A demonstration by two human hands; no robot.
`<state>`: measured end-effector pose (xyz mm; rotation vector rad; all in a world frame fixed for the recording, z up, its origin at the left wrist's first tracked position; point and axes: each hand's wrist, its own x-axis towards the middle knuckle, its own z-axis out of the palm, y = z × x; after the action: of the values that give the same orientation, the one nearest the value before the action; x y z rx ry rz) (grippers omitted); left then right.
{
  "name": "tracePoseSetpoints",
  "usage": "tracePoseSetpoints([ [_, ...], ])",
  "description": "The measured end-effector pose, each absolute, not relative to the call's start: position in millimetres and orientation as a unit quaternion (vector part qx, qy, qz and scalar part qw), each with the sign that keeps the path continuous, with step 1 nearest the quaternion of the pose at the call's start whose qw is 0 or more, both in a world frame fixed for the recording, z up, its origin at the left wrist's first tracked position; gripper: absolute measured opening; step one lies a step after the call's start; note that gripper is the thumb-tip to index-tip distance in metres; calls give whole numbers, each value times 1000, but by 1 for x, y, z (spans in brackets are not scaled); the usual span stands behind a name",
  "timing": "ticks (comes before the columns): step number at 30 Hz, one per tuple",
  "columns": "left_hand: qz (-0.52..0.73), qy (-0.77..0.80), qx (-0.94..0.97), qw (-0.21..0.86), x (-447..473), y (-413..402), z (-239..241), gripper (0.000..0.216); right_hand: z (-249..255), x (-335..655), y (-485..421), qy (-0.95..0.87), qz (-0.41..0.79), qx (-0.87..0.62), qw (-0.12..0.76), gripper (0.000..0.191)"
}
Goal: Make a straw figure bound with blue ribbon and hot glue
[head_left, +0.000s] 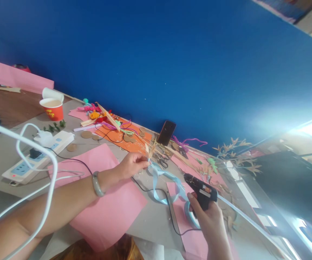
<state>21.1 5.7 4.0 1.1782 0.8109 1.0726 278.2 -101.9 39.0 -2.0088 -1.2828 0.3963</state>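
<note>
My left hand [132,165], a bangle on its wrist, is closed in a pinch. It holds a small dried straw-coloured sprig [152,150] at its lower end, where a light blue ribbon [169,176] is attached or pressed. That ribbon runs in loose loops across to a ribbon roll [190,215] beside and partly behind my right hand [209,218]. Gripped in my right hand is a black hot glue gun [203,191], nozzle pointing up and left, a long pale glue stick [242,208] out of its back. Scissors [163,161] lie just beyond the sprig.
A white power strip [40,159] with plugs and cables, and a red paper cup [52,110], stand at left. A phone [167,132] leans on the blue wall [156,65]. Pink paper [104,213], orange paper [112,137] and dried branches [234,155] cover the table. A white cable crosses the left foreground.
</note>
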Motion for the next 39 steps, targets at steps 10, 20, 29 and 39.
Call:
tracePoseSetpoints([
  [10,453,341,513,644,22,4,4,22,11,372,-68,-527,130,-830,128,44],
  [20,424,316,529,664,22,0,10,25,39,235,-72,-702,180,-614,312,36],
  [29,436,337,556,622,22,2,8,26,31,192,-42,-697,250,-560,372,18],
  [39,436,428,620,493,25,1,2,15,19,186,-40,-613,373,-574,395,21],
])
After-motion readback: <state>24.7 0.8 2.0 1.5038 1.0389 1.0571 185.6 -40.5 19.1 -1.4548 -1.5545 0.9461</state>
